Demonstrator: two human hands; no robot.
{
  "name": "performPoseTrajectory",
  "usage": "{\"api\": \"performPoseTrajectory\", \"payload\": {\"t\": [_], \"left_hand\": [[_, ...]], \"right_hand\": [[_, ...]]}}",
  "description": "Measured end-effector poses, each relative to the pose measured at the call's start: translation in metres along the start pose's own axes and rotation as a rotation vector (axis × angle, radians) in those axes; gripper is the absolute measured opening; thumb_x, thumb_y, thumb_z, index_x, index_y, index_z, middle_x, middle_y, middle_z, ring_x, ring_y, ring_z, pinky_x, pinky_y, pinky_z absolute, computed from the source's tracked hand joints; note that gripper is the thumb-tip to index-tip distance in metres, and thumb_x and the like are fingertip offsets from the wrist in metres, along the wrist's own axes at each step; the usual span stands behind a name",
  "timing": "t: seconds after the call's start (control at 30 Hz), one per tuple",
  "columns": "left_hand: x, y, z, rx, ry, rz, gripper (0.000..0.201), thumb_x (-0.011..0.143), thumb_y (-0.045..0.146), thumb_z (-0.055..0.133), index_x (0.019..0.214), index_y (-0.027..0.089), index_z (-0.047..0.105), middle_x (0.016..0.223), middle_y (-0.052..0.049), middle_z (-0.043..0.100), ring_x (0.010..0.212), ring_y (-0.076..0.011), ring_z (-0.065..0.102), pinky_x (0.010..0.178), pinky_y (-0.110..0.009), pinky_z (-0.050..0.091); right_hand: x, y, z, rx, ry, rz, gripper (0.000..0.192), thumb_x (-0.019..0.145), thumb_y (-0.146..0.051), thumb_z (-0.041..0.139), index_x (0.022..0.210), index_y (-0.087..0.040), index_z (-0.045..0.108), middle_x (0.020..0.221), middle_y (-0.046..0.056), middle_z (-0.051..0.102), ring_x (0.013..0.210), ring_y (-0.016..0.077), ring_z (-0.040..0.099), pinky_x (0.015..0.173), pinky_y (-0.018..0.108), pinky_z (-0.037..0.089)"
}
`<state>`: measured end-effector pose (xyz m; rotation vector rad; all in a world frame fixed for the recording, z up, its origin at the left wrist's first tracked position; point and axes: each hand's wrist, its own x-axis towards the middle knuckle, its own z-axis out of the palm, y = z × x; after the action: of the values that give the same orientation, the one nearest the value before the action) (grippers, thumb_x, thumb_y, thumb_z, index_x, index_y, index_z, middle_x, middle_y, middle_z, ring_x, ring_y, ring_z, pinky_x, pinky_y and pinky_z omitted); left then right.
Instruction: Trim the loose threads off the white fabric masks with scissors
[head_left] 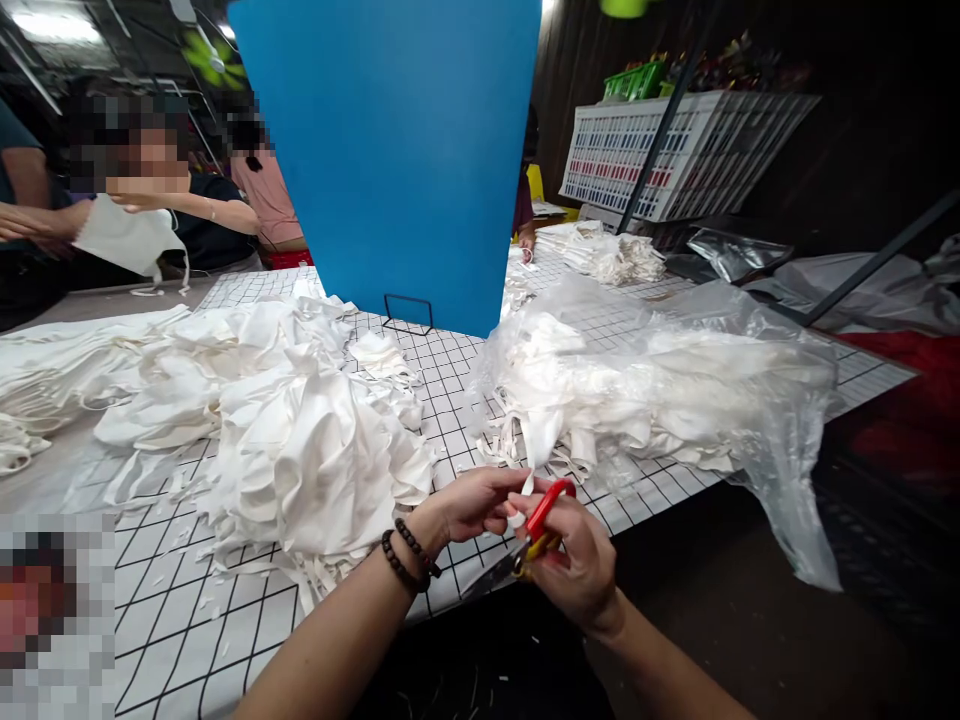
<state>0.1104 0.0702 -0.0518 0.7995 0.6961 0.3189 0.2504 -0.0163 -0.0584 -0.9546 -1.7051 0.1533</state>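
Hands first: the left hand (480,503) is half curled, fingertips right at a thin white strip (528,484), though I can't tell if it's really pinching it; the right hand (583,562) is wrapped around red-handled scissors (552,506), its fingertips up by the strip too. That strip hangs off the near side of the right-hand cloth pile (546,425), by the desk's (450,385) near edge. Blades point down and left, off the strip, which imo is right while fingers are sorting it. If you're snipping, I'd pull the strip taut first, get fingertips clear, then swing the blades in. Also keep that loose plastic bag (814,520) on the right away from the scissors.
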Motion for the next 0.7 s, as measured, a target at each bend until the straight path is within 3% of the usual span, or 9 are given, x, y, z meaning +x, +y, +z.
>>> {"api": "performPoseTrajectory", "payload": {"t": [0.07, 0.13, 0.2, 0.3, 0.37, 0.43, 0.53, 0.6, 0.7], "left_hand": [[-0.006, -0.007, 0.002, -0.102, -0.071, 0.001, 0.026, 0.083, 0.034, 0.064, 0.091, 0.009, 0.067, 0.061, 0.001, 0.054, 0.043, -0.0037, 0.042, 0.038, -0.013, 0.029], [-0.012, -0.013, 0.004, -0.197, -0.117, -0.003, 0.027, 0.082, 0.029, 0.067, 0.099, 0.008, 0.067, 0.071, -0.003, 0.061, 0.049, -0.0049, 0.049, 0.044, -0.014, 0.037], [-0.016, -0.018, 0.005, -0.208, -0.085, 0.025, 0.030, 0.081, 0.029, 0.070, 0.103, 0.009, 0.068, 0.085, -0.008, 0.066, 0.052, -0.0049, 0.051, 0.044, -0.014, 0.038], [-0.018, -0.024, 0.005, -0.140, 0.027, 0.100, 0.033, 0.079, 0.033, 0.073, 0.103, 0.011, 0.068, 0.102, -0.010, 0.067, 0.048, -0.0011, 0.042, 0.037, -0.012, 0.025], [-0.016, -0.027, 0.006, -0.083, 0.076, 0.143, 0.037, 0.078, 0.038, 0.073, 0.104, 0.013, 0.067, 0.099, -0.008, 0.067, 0.044, 0.0001, 0.032, 0.036, -0.013, 0.019], [-0.015, -0.029, 0.006, -0.020, 0.112, 0.174, 0.040, 0.077, 0.041, 0.073, 0.104, 0.013, 0.065, 0.087, -0.003, 0.064, 0.042, 0.0000, 0.025, 0.036, -0.014, 0.016], [-0.014, -0.031, 0.007, 0.094, 0.171, 0.167, 0.033, 0.078, 0.042, 0.068, 0.096, 0.016, 0.061, 0.069, 0.006, 0.050, 0.042, -0.0020, 0.022, 0.037, -0.016, 0.018], [-0.016, -0.031, 0.008, 0.175, 0.192, 0.143, 0.030, 0.081, 0.044, 0.063, 0.093, 0.017, 0.058, 0.063, 0.008, 0.040, 0.043, -0.0043, 0.023, 0.039, -0.017, 0.021], [-0.019, -0.033, 0.010, 0.404, 0.259, 0.209, 0.033, 0.085, 0.045, 0.057, 0.101, 0.016, 0.055, 0.060, 0.008, 0.037, 0.048, -0.0079, 0.029, 0.046, -0.020, 0.026]], "right_hand": [[-0.014, -0.006, 0.004, -0.022, 0.026, -0.074, 0.059, 0.075, -0.001, 0.066, 0.124, -0.031, 0.051, 0.106, 0.006, 0.072, 0.093, 0.0267, 0.070, 0.083, 0.045, 0.057], [-0.027, -0.007, 0.006, -0.031, 0.029, -0.054, 0.060, 0.076, 0.000, 0.065, 0.125, -0.031, 0.050, 0.106, 0.007, 0.072, 0.093, 0.0268, 0.070, 0.081, 0.045, 0.057], [-0.039, -0.008, 0.006, -0.016, -0.014, 0.007, 0.056, 0.077, -0.001, 0.064, 0.123, -0.030, 0.051, 0.107, 0.008, 0.072, 0.094, 0.0265, 0.069, 0.081, 0.044, 0.058], [-0.051, -0.012, -0.002, 0.064, -0.149, 0.160, 0.046, 0.078, -0.003, 0.061, 0.114, -0.030, 0.054, 0.105, 0.006, 0.072, 0.090, 0.0242, 0.070, 0.076, 0.038, 0.059], [-0.055, -0.014, -0.010, 0.173, -0.277, 0.308, 0.040, 0.076, -0.006, 0.063, 0.108, -0.029, 0.057, 0.098, 0.003, 0.072, 0.080, 0.0219, 0.071, 0.070, 0.034, 0.059], [-0.054, -0.011, -0.018, 0.294, -0.319, 0.476, 0.033, 0.076, -0.011, 0.065, 0.104, -0.028, 0.058, 0.096, 0.003, 0.071, 0.075, 0.0203, 0.070, 0.066, 0.031, 0.059], [-0.041, 0.007, -0.026, 0.327, -0.140, 0.665, 0.023, 0.080, -0.021, 0.065, 0.100, -0.025, 0.056, 0.110, 0.006, 0.069, 0.079, 0.0205, 0.070, 0.070, 0.033, 0.059], [-0.026, 0.025, -0.028, 0.257, -0.043, 0.698, 0.020, 0.081, -0.024, 0.064, 0.096, -0.025, 0.053, 0.117, 0.009, 0.067, 0.089, 0.0223, 0.069, 0.077, 0.035, 0.058], [-0.003, 0.053, -0.026, 0.138, -0.146, 0.665, 0.019, 0.079, -0.023, 0.063, 0.094, -0.025, 0.051, 0.123, 0.009, 0.065, 0.102, 0.0229, 0.066, 0.084, 0.036, 0.054]]}}
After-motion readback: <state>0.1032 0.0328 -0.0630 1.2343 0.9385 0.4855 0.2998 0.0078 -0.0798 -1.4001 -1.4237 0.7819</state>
